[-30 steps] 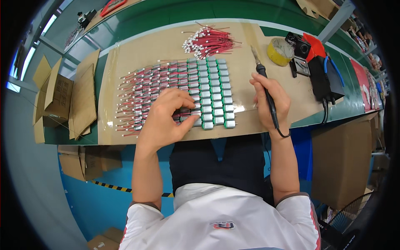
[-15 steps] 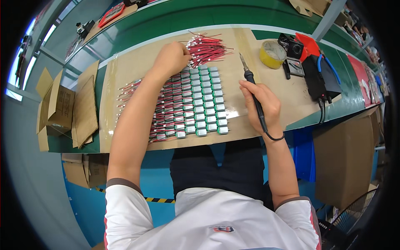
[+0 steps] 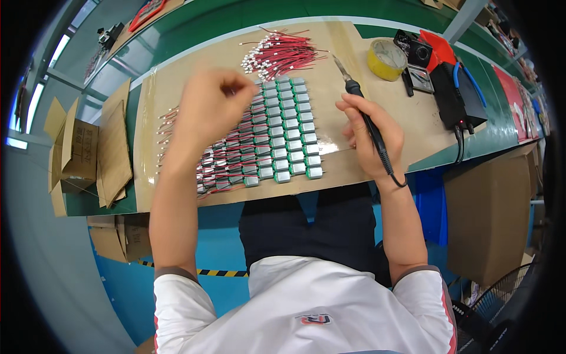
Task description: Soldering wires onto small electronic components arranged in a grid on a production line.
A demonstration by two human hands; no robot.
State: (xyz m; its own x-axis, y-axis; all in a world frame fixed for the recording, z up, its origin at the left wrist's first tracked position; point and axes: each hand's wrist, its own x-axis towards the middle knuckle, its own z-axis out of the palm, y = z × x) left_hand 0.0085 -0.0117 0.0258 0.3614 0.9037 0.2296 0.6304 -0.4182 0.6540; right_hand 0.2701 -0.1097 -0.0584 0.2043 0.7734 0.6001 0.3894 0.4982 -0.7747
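My right hand (image 3: pixel 380 141) is closed round the dark handle of a soldering iron (image 3: pixel 352 87); its metal tip points up and left, above the cardboard. My left hand (image 3: pixel 209 106), smeared by motion, hovers over the left part of the rows of small silver blocks with green edges (image 3: pixel 293 134). Its thumb and fingers are pinched together; whatever may be between them cannot be made out. Red and dark wires with white connectors lie across the left-hand blocks. Beyond the rows sits a pile of loose red wire leads (image 3: pixel 292 52), white plugs mostly at its left.
A cardboard sheet (image 3: pixel 348 162) covers the green bench. At right stand a yellow tape roll (image 3: pixel 386 61), a black box with a cable (image 3: pixel 451 97), blue-handled pliers (image 3: pixel 469 85) and a red tray (image 3: pixel 437 62). An open carton (image 3: pixel 79 153) stands at left.
My left hand has come away from the wire pile, moving left and nearer to me. My right hand still holds the soldering iron, almost in place. The view has shifted slightly.
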